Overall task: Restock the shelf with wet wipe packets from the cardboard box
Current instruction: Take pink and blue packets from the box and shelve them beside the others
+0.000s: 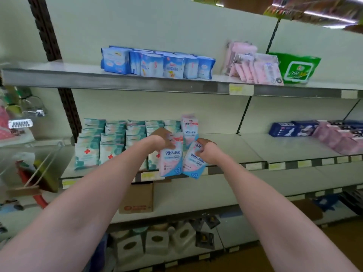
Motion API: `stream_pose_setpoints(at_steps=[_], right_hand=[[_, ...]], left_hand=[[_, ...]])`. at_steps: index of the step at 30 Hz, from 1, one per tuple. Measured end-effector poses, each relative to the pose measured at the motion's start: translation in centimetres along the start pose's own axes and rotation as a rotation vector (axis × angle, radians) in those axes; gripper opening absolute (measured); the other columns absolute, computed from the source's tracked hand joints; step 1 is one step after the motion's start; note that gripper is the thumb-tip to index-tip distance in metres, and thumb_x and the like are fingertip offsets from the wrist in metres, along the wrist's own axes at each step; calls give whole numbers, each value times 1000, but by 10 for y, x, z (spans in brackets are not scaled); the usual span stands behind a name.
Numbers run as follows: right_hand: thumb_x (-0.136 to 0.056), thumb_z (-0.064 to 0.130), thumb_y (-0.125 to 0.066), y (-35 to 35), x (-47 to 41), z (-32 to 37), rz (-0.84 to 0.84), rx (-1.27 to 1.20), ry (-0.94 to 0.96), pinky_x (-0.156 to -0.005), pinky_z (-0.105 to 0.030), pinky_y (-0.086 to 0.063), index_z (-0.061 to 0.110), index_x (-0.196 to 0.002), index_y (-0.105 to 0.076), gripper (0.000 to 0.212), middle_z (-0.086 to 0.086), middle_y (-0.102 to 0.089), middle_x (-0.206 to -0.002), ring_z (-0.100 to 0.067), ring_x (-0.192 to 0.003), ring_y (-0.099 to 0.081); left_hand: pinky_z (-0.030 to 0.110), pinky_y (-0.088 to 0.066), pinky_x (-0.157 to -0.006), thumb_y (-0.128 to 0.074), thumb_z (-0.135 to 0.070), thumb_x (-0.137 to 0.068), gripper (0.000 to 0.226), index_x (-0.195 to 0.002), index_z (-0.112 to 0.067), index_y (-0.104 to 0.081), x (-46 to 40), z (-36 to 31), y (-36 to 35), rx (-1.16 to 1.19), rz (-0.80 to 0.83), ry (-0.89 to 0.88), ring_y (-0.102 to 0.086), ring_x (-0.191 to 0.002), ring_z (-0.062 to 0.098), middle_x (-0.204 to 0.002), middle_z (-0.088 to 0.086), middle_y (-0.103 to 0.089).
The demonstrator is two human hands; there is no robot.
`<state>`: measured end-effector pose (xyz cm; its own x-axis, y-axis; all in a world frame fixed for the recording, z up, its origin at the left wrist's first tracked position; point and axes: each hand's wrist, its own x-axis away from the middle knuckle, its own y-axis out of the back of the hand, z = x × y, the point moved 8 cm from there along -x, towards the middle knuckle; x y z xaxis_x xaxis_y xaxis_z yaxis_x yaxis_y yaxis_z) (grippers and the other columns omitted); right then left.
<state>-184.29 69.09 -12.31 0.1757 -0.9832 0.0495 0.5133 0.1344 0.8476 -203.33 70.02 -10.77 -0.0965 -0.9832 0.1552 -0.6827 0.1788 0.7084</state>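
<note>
Fingers of the left hand (162, 139) curl round the top of one pink-and-blue soft plastic wet wipe packet (170, 160); the right hand (206, 150) pinches a second packet (193, 162) by its upper edge. Both hang just before the grey metal middle shelf (255, 148), beside a standing packet (189, 127), probably the same kind. Light, limp, slick film: gripping the top seam suits best.

Location: retail shop aisle.
Tiered metal shelving (137, 84) carries price labels (241, 89) on its front edges; packaged hygiene goods (157, 63) stand in rows facing outward for sale.
</note>
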Motion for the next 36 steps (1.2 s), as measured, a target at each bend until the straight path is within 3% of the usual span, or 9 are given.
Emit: stream_pose_setpoints(at_steps=[2, 5, 10, 13, 19, 23, 27, 30, 36], right_hand=[[-98, 16, -53, 9, -19, -11, -2, 89, -29, -94, -31, -45, 16, -152, -36, 56, -11, -49, -147, -28, -119, -55], [-98, 16, -51, 21, -44, -23, 19, 129, -62, -103, -30, -38, 13, -151, -35, 55, -7, -41, -154, -28, -136, -44], [-93, 8, -56, 35, -84, -42, -68, 17, -46, -86, -32, -44, 9, -133, -52, 41, -10, -54, -136, -27, -113, -55], [-88, 3, -59, 29, -109, -50, -39, 47, -9, -78, -26, -36, 6, -122, -59, 34, -12, -59, -122, -20, -99, -50], [-88, 2, -64, 16, -167, -50, 27, 59, 70, -94, -33, -47, 12, -137, -55, 51, -8, -57, -136, -28, -121, -56], [-85, 2, -64, 1, -202, -48, 75, 64, 161, -95, -41, -52, 19, -138, -57, 56, -6, -61, -134, -28, -114, -61], [-84, 12, -67, -8, -230, -46, 69, 92, 230, -91, -37, -53, 23, -133, -62, 50, -3, -66, -125, -26, -106, -63], [-82, 22, -69, -5, -244, -49, -22, 137, 225, -88, -36, -54, 28, -121, -67, 40, -2, -66, -120, -25, -101, -62], [-86, 27, -70, 12, -254, -56, -142, 172, 307, -95, -40, -48, 14, -125, -56, 43, -12, -47, -126, -31, -119, -44]], left_hand=[[31, -44, -93, -73, -23, -88, 76, -150, -7, -33, -24, -10, 0, 4, 3, -41, -48, -130, 29, -151, 10, -40], [31, -43, -86, -72, -20, -88, 62, -140, -1, -44, -64, -18, -4, -16, 32, -72, -54, -112, 26, -142, 14, -49], [31, -41, -96, -71, -20, -89, 67, -144, 0, -39, -108, -32, -7, -87, 38, -109, -46, -129, 30, -147, 14, -42], [32, -44, -96, -76, -20, -84, 68, -141, 0, -45, -131, -31, -8, -72, 44, -94, -51, -125, 30, -143, 14, -48], [43, -53, -87, -78, -14, -83, 56, -131, 2, -54, -154, -29, -2, 19, 25, -33, -62, -108, 33, -129, 15, -57], [49, -59, -79, -80, -11, -81, 30, -102, 4, -66, -162, -25, 0, 36, 38, 33, -69, -84, 34, -98, 19, -69], [42, -61, -64, -79, -5, -79, 27, -101, 4, -66, -165, -27, 1, 22, 26, 79, -70, -80, 31, -96, 15, -69], [46, -61, -67, -81, -5, -78, 19, -88, -2, -65, -166, -29, -3, -18, 29, 122, -71, -80, 32, -91, 16, -69], [50, -59, -74, -81, -3, -77, 51, -123, 2, -59, -165, -43, -17, 17, 10, 158, -67, -99, 38, -119, 15, -61]])
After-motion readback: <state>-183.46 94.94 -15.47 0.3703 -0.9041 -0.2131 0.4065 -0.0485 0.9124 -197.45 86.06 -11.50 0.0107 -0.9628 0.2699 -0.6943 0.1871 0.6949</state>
